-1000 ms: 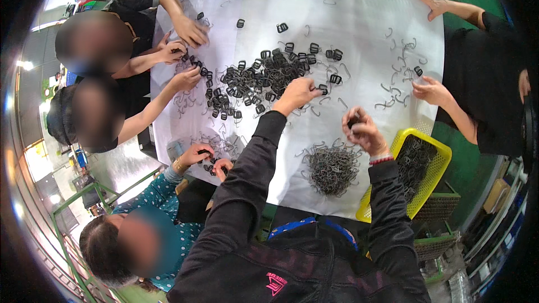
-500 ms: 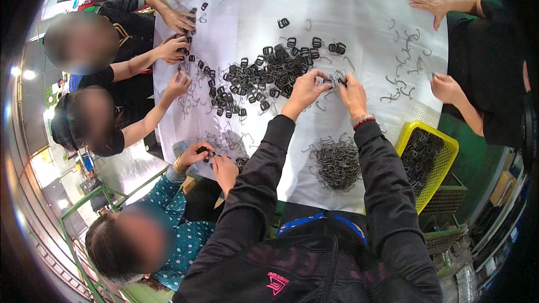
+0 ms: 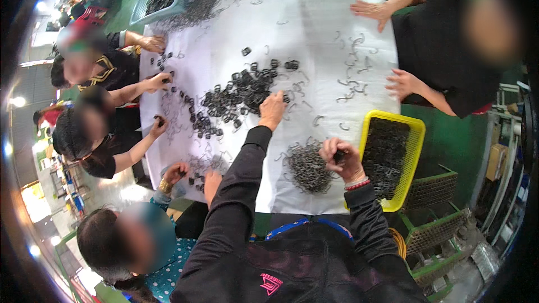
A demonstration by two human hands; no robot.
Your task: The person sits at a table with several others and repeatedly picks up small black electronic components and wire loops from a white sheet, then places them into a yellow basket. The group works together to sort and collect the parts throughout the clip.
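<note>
Black clips [image 3: 241,98], small metal pieces, lie heaped mid-table on the white cloth [image 3: 314,33]. Left hand [image 3: 272,110] reaches to the heap's near edge, fingers curled down onto the pieces. Right hand [image 3: 342,160] closes its fingers around one small dark piece, between a tangle of grey wire springs [image 3: 307,167] and a yellow basket [image 3: 415,134] holding more black parts.

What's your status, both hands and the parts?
Left hand reaching onto the black clip pile, grip unclear. Right hand closed on a small dark piece, beside the wire pile and yellow basket. Nothing blocking.
</note>
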